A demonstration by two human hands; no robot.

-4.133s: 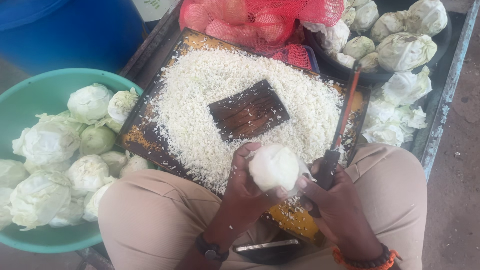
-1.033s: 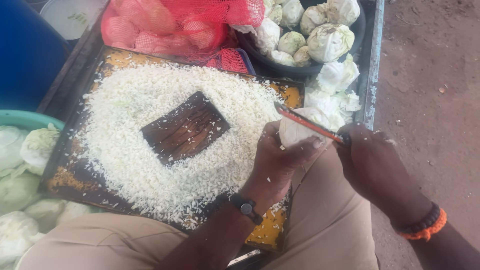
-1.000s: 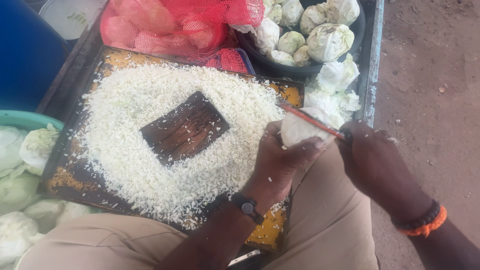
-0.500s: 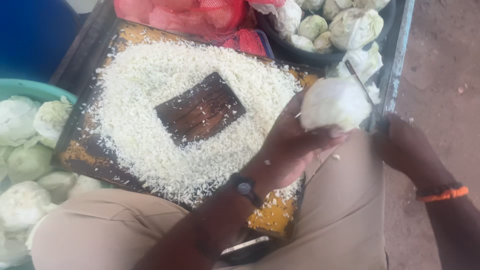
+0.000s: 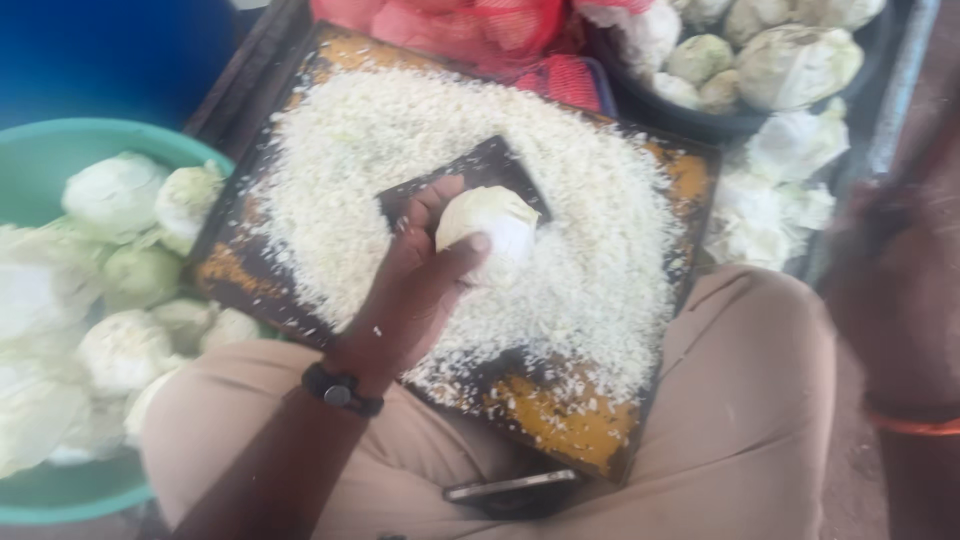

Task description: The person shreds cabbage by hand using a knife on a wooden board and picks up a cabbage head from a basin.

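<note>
My left hand [image 5: 410,290] grips a pale trimmed cabbage head [image 5: 490,230] and holds it low over the dark bare patch in the middle of a wooden cutting board [image 5: 560,420]. Shredded cabbage [image 5: 400,150] lies in a thick ring around that patch. My right hand [image 5: 900,290] is a dark blur at the right edge, away from the board; I cannot make out its fingers or whether anything is in it. The board rests across my lap.
A green basin [image 5: 60,150] of whole cabbages [image 5: 115,195] stands on the left. Behind the board lie a red mesh bag [image 5: 470,25] and a dark tub [image 5: 640,95] of cabbages. A blue barrel [image 5: 100,50] stands at the back left. A phone [image 5: 510,487] lies on my lap.
My left hand brought the cabbage from the board's right side down to its middle. My right hand, which held a knife against the cabbage, pulled off to the right edge.
</note>
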